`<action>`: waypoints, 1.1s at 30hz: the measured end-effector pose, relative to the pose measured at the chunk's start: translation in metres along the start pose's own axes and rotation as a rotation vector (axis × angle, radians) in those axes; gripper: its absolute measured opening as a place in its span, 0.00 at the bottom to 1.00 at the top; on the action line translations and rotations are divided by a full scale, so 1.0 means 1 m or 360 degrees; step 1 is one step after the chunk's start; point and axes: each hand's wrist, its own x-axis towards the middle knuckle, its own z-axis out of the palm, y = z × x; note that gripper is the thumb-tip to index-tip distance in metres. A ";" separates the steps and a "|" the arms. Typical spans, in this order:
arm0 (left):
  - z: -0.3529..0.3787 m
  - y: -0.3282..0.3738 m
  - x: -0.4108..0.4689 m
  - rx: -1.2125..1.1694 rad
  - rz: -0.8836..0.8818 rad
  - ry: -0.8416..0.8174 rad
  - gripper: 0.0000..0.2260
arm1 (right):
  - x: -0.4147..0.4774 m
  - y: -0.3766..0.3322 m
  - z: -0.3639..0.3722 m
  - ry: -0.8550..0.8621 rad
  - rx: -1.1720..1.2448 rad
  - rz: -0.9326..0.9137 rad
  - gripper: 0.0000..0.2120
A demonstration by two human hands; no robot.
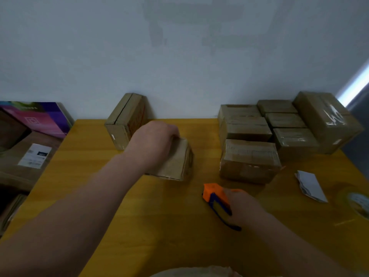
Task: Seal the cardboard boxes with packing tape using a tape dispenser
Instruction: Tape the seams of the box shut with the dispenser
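My left hand [153, 142] grips the top far edge of a small cardboard box [175, 162] in the middle of the yellow table [119, 196]; the box looks tilted. My right hand [243, 206] holds an orange and blue tape dispenser [216, 198] low over the table, right of and nearer than that box. Another cardboard box [124, 120] stands on end at the back, against the wall. A group of taped boxes [249, 158] sits at the right.
A white folded paper [311, 184] and a clear tape roll [359, 202] lie near the right edge. Left of the table are a larger brown carton with a label [34, 154] and a purple-pink package [44, 118]. A white wall stands behind the table.
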 end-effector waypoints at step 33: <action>0.039 0.025 -0.083 -0.0305 0.0226 0.0413 0.15 | -0.013 -0.060 -0.071 0.0194 0.2452 -0.0452 0.29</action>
